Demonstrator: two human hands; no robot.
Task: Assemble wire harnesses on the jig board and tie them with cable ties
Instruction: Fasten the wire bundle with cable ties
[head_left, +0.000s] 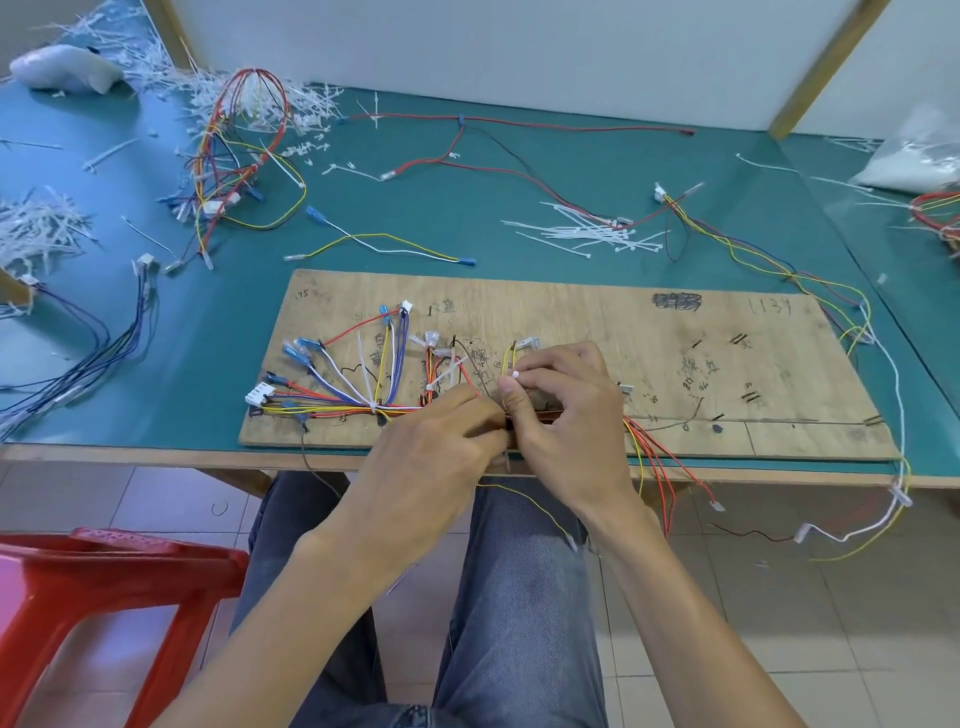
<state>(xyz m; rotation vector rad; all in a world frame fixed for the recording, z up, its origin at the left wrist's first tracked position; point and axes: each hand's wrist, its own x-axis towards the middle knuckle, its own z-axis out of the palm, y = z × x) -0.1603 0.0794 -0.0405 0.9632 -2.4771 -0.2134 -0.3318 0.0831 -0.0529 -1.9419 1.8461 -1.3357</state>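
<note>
Left hand (441, 441): pinching the wire bundle (332, 410) on the jig board (675, 364).
Right hand (561, 410): holding a white cable tie (515, 375).

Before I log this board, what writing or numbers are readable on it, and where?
"1134": handwritten, top right corner of the wooden board, at.
"75" (uncertain): faint pencil, top left corner.
Black scribble beside "1134": crossed out, unreadable.
Handwritten marks mid-board and near the wires: too blurred to read.
</note>
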